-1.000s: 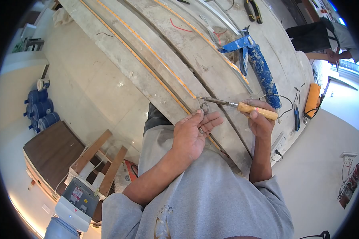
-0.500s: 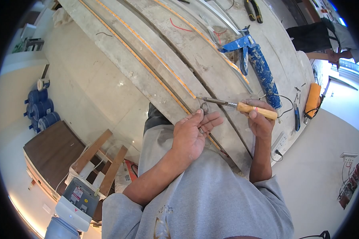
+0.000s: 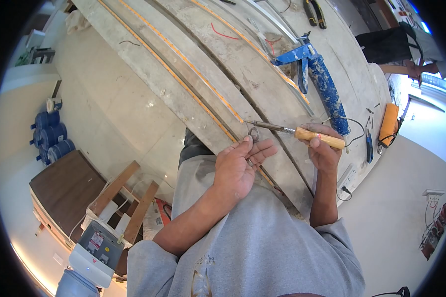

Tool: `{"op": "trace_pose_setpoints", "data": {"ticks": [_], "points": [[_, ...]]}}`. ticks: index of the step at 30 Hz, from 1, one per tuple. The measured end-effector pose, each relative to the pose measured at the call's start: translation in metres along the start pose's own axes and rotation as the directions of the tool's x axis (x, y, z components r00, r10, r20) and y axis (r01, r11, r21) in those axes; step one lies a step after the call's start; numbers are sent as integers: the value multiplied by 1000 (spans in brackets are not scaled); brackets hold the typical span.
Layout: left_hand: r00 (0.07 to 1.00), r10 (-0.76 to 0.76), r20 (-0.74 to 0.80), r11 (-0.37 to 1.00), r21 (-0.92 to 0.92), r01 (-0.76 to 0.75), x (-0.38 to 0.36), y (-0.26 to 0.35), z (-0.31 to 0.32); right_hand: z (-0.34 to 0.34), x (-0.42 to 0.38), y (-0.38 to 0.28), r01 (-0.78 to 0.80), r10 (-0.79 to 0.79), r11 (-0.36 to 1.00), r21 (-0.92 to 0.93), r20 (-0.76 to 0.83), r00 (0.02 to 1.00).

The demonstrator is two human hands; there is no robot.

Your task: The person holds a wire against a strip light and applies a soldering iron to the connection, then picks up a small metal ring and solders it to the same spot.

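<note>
My right hand (image 3: 325, 152) grips a soldering iron (image 3: 334, 141) by its wooden handle, fingers wrapped round it. The iron's tip points left and sits right at the end of an orange-dotted LED strip (image 3: 203, 76) on the table. Between thumb and forefinger, my left hand (image 3: 234, 168) pinches a small coil of thin grey solder wire (image 3: 253, 132), just below the iron's tip. Its other fingers stretch out to the right. A second LED strip (image 3: 176, 76) runs alongside, nearer the table edge, and passes under my left hand.
A blue caulking gun (image 3: 327, 84) lies beyond my right hand, with pliers (image 3: 314, 14) at the back. To the right are a blue cutter knife (image 3: 369, 146), an orange tool (image 3: 388, 121) and a power strip (image 3: 348, 179). Another person (image 3: 401, 44) stands at the far right.
</note>
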State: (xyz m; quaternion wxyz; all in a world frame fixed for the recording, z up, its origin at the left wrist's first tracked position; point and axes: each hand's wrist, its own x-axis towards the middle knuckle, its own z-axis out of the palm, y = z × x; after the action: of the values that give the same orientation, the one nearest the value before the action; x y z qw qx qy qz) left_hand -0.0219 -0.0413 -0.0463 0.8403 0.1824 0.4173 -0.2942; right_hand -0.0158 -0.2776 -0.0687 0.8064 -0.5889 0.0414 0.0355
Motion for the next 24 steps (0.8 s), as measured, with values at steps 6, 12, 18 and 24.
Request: {"op": "trace_pose_setpoints", "data": {"ticks": [6, 12, 18, 24], "points": [[1000, 0, 2, 1000, 1, 0, 0, 0, -1, 0, 0, -1, -5, 4, 999, -43, -3, 1000], [1000, 1, 4, 1000, -8, -1, 1, -1, -2, -4, -1, 1, -21, 23, 998, -57, 35, 999], [1000, 15, 7, 1000, -11, -15, 1, -2, -3, 2, -1, -2, -17, 16, 1000, -27, -25, 1000], [1000, 9, -5, 1000, -13, -9, 0, 0, 1, -2, -1, 1, 7, -6, 999, -44, 9, 1000]]}}
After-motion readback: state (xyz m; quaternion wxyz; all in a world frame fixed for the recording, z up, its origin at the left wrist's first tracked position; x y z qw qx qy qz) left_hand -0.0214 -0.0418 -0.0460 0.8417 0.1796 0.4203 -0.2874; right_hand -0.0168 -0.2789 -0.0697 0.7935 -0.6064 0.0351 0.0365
